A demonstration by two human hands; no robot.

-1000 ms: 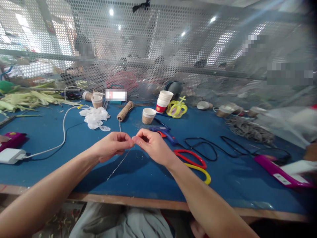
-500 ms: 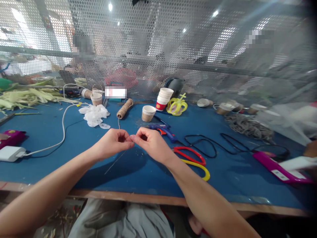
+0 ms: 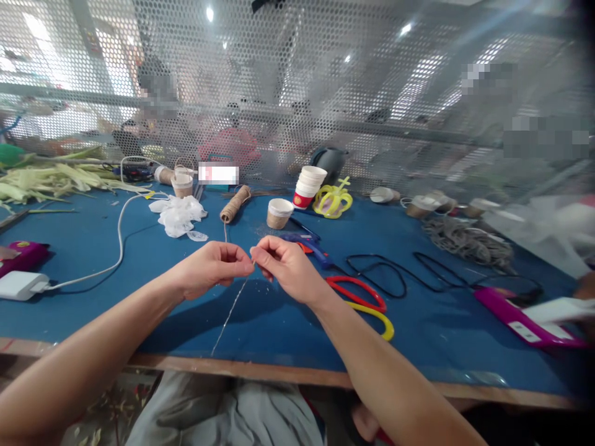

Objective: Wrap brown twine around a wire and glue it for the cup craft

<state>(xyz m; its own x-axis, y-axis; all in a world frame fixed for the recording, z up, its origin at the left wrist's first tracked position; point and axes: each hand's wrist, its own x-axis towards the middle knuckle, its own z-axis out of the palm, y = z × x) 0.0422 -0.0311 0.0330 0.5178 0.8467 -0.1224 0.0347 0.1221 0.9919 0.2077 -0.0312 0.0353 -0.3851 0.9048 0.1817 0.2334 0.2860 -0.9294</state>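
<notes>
Over the blue table [image 3: 186,334], my left hand [image 3: 216,269] and my right hand [image 3: 288,266] meet at their fingertips, both pinched on a thin twine [image 3: 231,311]. A loose end of this twine hangs down toward the table's front edge. Behind my left hand lies a twine spool [image 3: 235,204], its strand running toward my fingers. A blue glue gun [image 3: 318,253] is partly hidden behind my right hand. Scissors with one red and one yellow handle [image 3: 360,291] lie beside my right wrist.
Behind my hands are a twine-wrapped cup [image 3: 279,215], stacked paper cups [image 3: 309,186], a yellow crown-like piece [image 3: 333,199] and white plastic [image 3: 179,215]. Husks [image 3: 56,179] lie left. Grey cord [image 3: 467,238], a black cable [image 3: 395,291] and a purple power strip [image 3: 525,322] are right.
My fingertips have shifted slightly and my right hand has drawn back a little from the left. The hanging twine end has swung and reaches lower and farther right.
</notes>
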